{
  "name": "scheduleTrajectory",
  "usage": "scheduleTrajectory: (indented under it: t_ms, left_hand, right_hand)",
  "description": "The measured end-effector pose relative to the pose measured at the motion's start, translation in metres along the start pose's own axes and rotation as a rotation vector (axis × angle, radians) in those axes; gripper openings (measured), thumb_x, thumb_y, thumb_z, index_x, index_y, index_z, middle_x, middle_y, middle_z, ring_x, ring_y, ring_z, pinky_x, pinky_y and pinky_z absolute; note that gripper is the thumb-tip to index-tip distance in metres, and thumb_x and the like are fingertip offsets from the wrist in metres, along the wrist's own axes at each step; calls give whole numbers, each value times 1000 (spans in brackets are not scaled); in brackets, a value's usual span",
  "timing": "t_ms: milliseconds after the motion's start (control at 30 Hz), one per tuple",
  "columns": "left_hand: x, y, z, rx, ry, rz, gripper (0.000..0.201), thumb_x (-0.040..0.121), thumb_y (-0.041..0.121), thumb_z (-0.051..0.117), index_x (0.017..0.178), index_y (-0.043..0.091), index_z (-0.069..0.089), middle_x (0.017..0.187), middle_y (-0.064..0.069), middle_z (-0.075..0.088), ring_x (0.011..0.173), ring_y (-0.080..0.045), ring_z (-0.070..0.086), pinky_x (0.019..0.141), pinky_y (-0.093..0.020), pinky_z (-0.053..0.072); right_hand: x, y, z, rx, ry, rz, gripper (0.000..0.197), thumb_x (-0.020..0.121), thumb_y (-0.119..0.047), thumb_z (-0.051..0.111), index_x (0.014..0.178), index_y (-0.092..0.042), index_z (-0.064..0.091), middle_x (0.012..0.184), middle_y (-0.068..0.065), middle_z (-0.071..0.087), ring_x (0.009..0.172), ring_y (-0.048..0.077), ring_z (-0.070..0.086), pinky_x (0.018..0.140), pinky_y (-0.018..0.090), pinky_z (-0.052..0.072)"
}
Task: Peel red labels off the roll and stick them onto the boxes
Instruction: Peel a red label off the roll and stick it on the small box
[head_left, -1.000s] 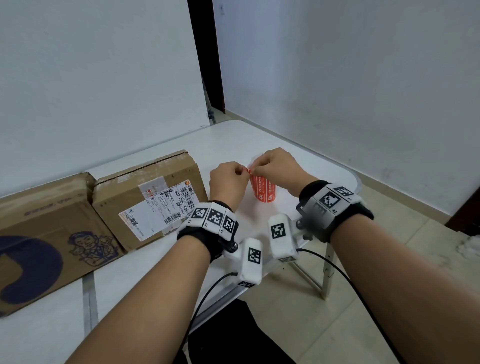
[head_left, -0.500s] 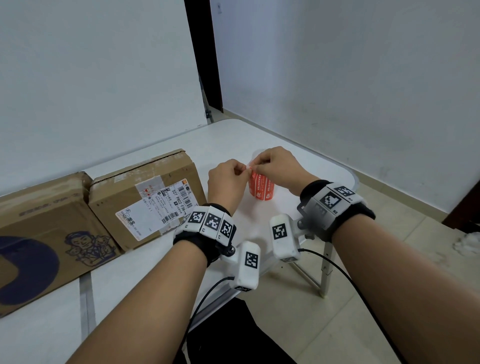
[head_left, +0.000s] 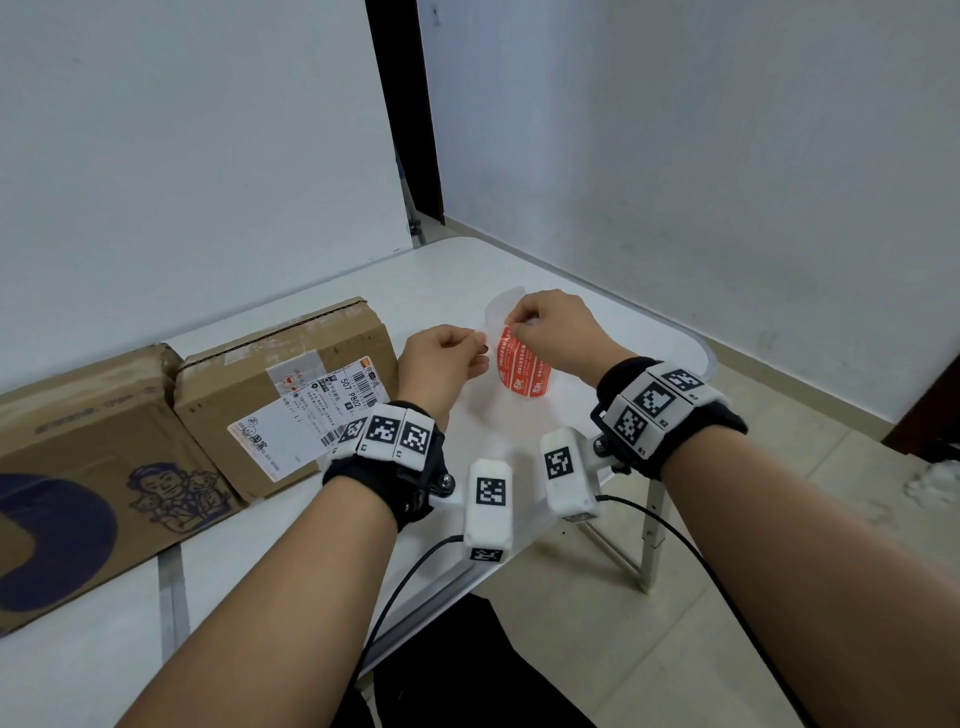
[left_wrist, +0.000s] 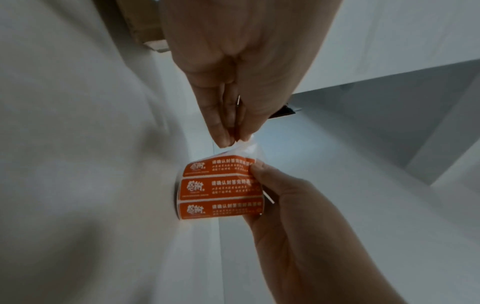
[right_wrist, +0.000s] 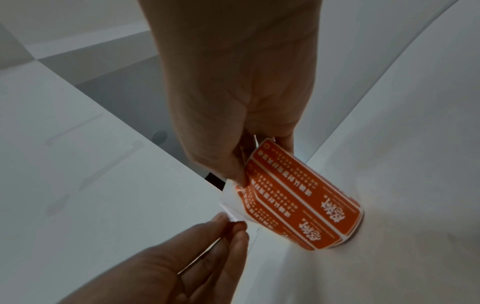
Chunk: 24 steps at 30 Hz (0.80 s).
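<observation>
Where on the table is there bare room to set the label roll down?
Bare white table lies beyond both hands toward the far rounded corner, and another strip runs along the near edge in front of the smaller box. The left side is crowded: that box and the larger printed box sit side by side.

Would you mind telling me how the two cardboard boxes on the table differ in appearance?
The nearer cardboard box bears a dark blue printed cartoon and shape; the farther cardboard box carries a white shipping label with barcodes instead. The nearer box runs out of frame at the left, while the farther one shows whole. Both are brown, closed, side by side, and show no red label yet.
</observation>
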<state>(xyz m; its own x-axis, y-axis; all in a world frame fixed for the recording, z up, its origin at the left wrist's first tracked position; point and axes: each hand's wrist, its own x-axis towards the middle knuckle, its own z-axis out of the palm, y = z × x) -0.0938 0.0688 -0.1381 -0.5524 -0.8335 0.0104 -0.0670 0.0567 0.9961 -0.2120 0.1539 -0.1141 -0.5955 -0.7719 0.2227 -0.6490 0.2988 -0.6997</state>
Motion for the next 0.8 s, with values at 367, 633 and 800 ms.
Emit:
scheduleTrajectory:
  t_ms: [367, 633, 800]
  left_hand:
    - [-4, 10, 3, -187, 73, -93, 6, 98, 5, 40, 100, 7, 45, 87, -6, 53, 58, -19, 67, 58, -22, 59]
    - [-5, 24, 3, -141, 165, -26, 8, 101, 16, 35, 98, 12, 42, 85, 2, 52, 52, -18, 68, 80, -38, 58]
    - [-2, 45, -9, 13, 128, 141, 9, 97, 18, 47, 97, 11, 52, 84, 0, 57, 58, -20, 68, 76, -39, 61]
  right_hand:
    - [11, 6, -8, -181, 99, 30, 30, 92, -2, 40, 105, -2, 67, 118, 13, 63, 105, 27, 60, 73, 25, 39]
    - [13, 5, -8, -238, 83, 44, 32, 92, -1, 38, 105, -1, 67, 119, 15, 61, 107, 30, 60, 76, 28, 43]
    - [14, -1, -4, -221, 15, 21, 25, 90, -10, 46, 100, -4, 69, 110, 9, 66, 102, 27, 62, 82, 33, 51]
